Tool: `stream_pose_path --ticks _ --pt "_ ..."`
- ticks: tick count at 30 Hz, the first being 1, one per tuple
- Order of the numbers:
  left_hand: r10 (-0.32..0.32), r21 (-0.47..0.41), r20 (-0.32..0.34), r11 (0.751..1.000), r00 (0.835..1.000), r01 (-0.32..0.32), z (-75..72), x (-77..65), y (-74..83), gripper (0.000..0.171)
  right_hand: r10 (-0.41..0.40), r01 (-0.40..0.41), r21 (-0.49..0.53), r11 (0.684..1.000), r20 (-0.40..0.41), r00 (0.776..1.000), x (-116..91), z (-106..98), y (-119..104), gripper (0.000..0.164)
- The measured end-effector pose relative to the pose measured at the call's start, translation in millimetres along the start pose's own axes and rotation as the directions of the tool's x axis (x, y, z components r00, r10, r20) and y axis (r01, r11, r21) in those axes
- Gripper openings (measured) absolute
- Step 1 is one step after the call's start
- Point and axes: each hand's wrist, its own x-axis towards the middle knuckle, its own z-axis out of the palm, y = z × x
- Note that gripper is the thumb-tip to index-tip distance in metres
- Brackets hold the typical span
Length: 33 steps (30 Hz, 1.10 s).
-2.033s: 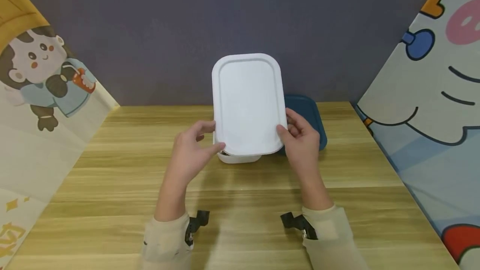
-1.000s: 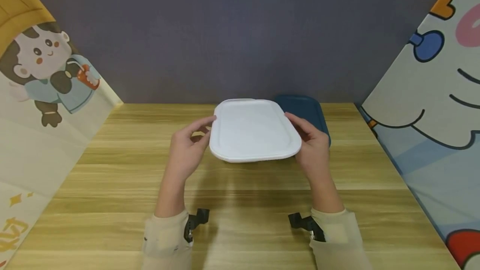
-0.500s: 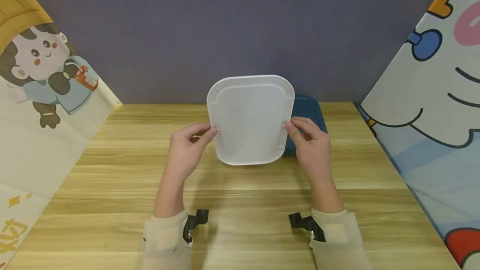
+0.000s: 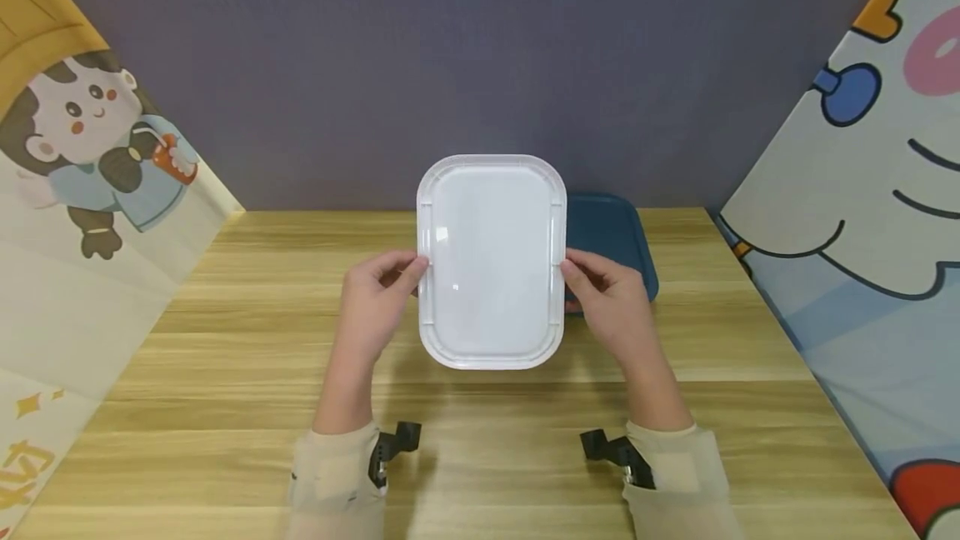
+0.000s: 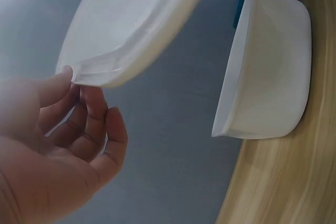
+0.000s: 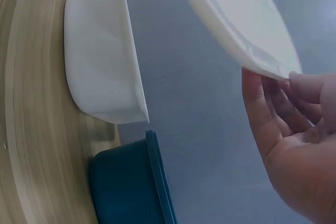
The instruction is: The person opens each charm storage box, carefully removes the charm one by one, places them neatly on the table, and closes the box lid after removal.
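Between both hands a white rectangular lid (image 4: 492, 265) with rounded corners is held up, its rimmed underside facing the head camera. My left hand (image 4: 375, 298) pinches its left edge between thumb and fingers. On the opposite edge, my right hand (image 4: 615, 302) pinches it the same way. Both wrist views show the lid in the air, apart from a white container (image 5: 275, 66) that stands on the table. In the head view the lid hides that container. A dark blue container (image 6: 128, 184) with a lid stands beside the white one.
The wooden table (image 4: 247, 340) runs back to a dark grey wall panel (image 4: 480, 48). Cartoon-printed panels stand at the left (image 4: 97, 148) and right (image 4: 862, 215). In the head view the blue container's lid (image 4: 611, 240) shows behind my right hand.
The white lid was first held with its top side showing, then tipped nearly flat, then swung up. Its underside now faces the head camera, and both hands keep hold of its edges.
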Motion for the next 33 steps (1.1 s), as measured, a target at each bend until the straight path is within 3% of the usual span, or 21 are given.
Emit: stream_pose_path --ticks 10,18,27,33 --pt "0.004 0.05 0.103 0.999 0.995 -0.009 -2.9 -0.9 -1.8 0.028 0.052 -0.055 -0.05 0.997 -0.06 0.997 1.7 3.4 -1.1 0.037" --pt "-0.007 0.064 0.114 0.998 0.993 0.0 -4.4 -0.4 -1.6 0.03 0.03 -0.032 -0.054 0.998 -0.042 0.999 4.1 4.0 0.3 0.037" --pt "-0.012 0.07 0.114 0.998 0.993 0.004 -4.2 -1.3 0.9 0.03 0.061 -0.063 -0.063 0.996 -0.028 0.998 4.7 3.0 0.7 0.037" --pt "-0.038 0.113 0.123 0.993 0.992 0.024 -8.8 2.5 -0.2 0.033 0.049 -0.049 -0.054 0.997 -0.005 0.999 7.3 8.3 3.9 0.036"
